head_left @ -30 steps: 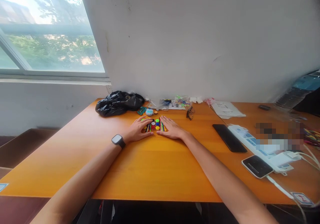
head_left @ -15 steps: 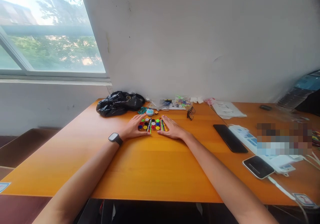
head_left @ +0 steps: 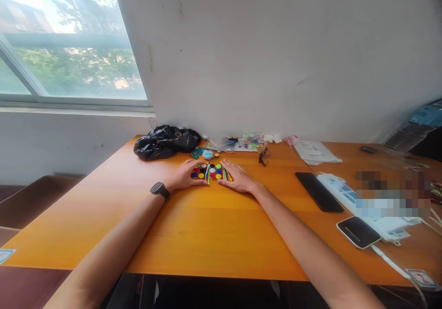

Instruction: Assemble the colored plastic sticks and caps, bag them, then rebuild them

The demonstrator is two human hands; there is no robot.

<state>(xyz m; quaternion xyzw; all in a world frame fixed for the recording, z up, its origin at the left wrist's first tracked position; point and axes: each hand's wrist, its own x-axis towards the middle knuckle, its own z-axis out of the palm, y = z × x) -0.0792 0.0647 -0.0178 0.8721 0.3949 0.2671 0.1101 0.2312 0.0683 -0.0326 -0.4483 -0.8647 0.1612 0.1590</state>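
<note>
Orange wood tabletop (head_left: 207, 235) on the near side of your grip | your left hand (head_left: 183, 175): thumb and fingers apart, arched around coloured discs (head_left: 201, 176) | your right hand (head_left: 240, 179): thumb and fingers apart, spanning slim sticks (head_left: 225, 174), contact unclear | more discs and sticks between your hands | beyond your grip: round pale-blue object (head_left: 207, 154), black bag (head_left: 162, 144) to its left

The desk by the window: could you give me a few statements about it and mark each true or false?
1. Coloured round pieces lie between the left hand and the right hand. True.
2. The black bag lies left of the glasses. True.
3. The right hand holds the glasses. False: they lie on the desk, apart from it.
4. The left arm wears a watch. True.
5. The left hand grips the black bag. False: it is by the round pieces.
</note>
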